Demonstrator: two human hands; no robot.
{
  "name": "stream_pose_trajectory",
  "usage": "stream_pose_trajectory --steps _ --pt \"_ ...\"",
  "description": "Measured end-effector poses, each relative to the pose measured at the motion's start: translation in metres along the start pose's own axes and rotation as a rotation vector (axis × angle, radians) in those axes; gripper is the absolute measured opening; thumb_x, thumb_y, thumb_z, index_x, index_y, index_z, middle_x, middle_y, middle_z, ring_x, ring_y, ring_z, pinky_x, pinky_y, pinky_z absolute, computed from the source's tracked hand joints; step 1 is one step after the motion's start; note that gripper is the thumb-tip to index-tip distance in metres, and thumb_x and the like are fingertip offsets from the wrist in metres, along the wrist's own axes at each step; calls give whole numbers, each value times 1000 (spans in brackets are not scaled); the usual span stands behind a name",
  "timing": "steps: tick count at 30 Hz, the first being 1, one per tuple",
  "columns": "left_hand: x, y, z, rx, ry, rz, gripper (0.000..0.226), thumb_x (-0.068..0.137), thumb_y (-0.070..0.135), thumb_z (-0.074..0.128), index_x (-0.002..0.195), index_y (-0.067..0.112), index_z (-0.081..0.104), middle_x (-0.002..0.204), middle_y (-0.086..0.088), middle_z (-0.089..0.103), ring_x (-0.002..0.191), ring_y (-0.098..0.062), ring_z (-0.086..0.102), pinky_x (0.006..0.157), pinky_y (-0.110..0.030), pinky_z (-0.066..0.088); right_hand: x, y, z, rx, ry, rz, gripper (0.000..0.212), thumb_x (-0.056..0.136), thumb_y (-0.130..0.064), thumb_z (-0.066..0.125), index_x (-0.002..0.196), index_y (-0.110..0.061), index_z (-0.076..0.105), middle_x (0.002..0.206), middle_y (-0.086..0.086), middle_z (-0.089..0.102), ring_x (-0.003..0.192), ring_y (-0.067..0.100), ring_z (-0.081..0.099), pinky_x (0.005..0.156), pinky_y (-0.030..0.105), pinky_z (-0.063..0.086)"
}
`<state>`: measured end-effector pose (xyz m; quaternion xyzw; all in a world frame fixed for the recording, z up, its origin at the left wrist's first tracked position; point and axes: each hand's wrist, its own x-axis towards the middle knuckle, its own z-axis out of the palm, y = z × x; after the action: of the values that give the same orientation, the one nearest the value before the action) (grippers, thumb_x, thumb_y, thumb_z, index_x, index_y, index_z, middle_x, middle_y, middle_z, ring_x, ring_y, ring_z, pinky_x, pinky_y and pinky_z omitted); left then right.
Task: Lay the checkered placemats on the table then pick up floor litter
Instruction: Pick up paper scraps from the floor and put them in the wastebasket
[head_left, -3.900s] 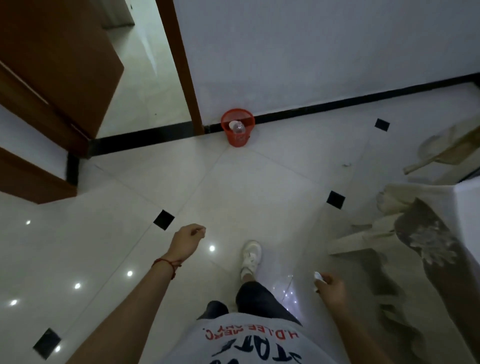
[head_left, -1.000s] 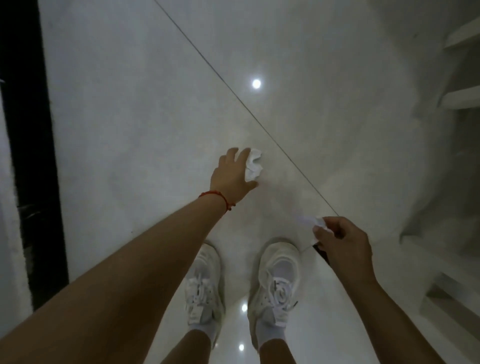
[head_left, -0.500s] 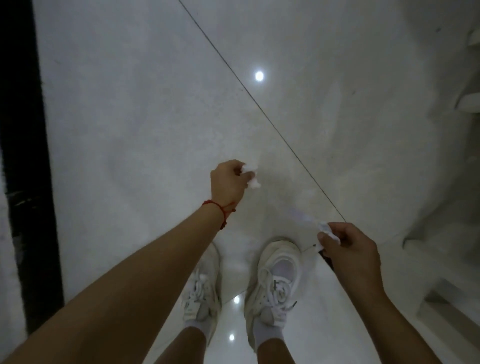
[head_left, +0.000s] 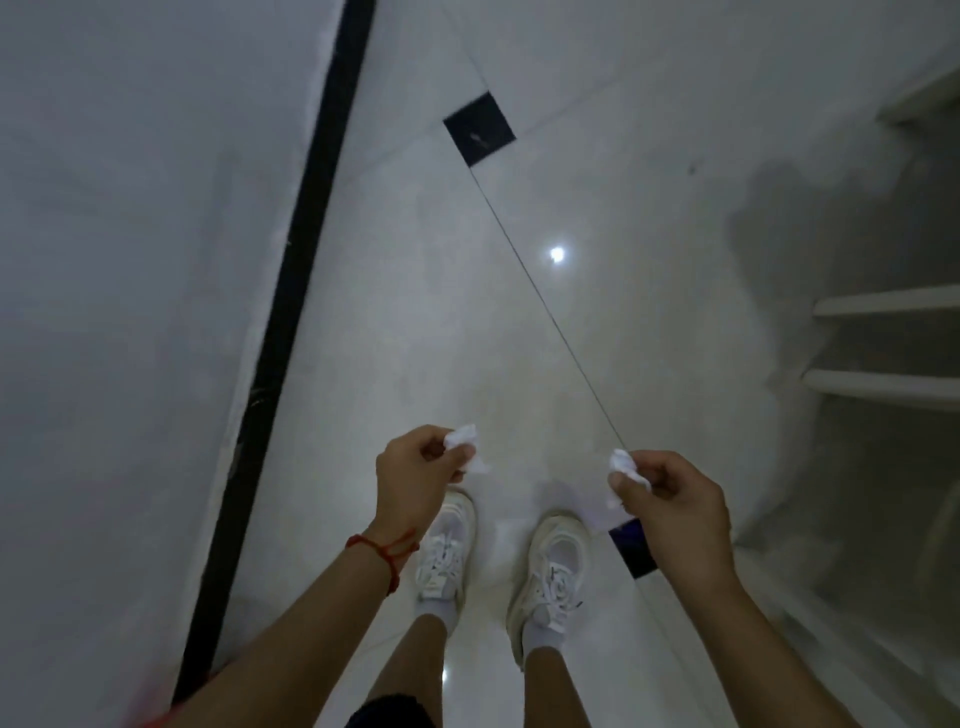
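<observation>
My left hand (head_left: 415, 475) is closed around a crumpled white paper scrap (head_left: 464, 440) that sticks out past the fingertips. A red string bracelet circles that wrist. To the right, my right hand (head_left: 670, 506) pinches a second crumpled white paper scrap (head_left: 626, 467) between thumb and fingers. Both hands hover above the glossy white tiled floor (head_left: 519, 338), in front of my two white sneakers (head_left: 550, 566). No placemats or table show in the head view.
A white wall (head_left: 130, 260) with a black skirting strip (head_left: 291, 291) runs along the left. White shelf or chair rails (head_left: 883, 343) stand at the right edge. Small black inlay tiles (head_left: 479, 128) mark the floor joints. A red blur (head_left: 150, 714) sits at the bottom left corner.
My left hand closed on the paper scrap on the floor and lifted it. Both hands rose away from the floor as the view tilted up. The right hand kept its scrap.
</observation>
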<state>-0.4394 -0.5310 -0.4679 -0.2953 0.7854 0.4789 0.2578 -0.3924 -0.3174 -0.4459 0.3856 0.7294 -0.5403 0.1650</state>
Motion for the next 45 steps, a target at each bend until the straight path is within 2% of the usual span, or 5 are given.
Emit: stream_pose_trajectory --steps 8,16,25,39,45 --pt "-97 50 -73 -36 110 62 20 73 12 72 66 29 66 59 10 69 63 -17 66 67 -34 58 -75 -89 -23 -26 -98 -103 11 77 -27 72 77 -17 66 68 2 70 63 8 65 68 28 54" --pt "-202 21 -106 -361 346 -3 17 76 6 69 67 19 66 54 17 67 50 -2 62 49 -9 50 -146 -107 -15 -193 -288 -194 14 75 -23 74 69 -13 66 55 0 65 56 11 61 68 40 54" --pt "-305 -111 -157 -498 560 -177 7 75 5 70 70 9 68 61 -14 69 53 -12 61 58 -28 52 -243 -77 64 -435 -563 -266 6 78 -13 71 74 -9 68 65 7 67 58 12 60 66 34 53" --pt "-414 -365 -226 -741 763 -417 14 78 11 68 67 20 64 47 16 64 45 0 60 50 -10 50 -414 89 230 -789 -841 -340 4 78 -11 67 81 -14 66 42 -16 60 44 -5 54 61 16 46" --pt "-419 -469 -253 -783 768 -514 18 77 11 70 66 24 62 45 12 64 46 -2 60 69 -33 55 -461 168 314 -861 -864 -324 10 79 -9 66 89 -8 67 55 -6 61 44 -2 56 60 14 52"
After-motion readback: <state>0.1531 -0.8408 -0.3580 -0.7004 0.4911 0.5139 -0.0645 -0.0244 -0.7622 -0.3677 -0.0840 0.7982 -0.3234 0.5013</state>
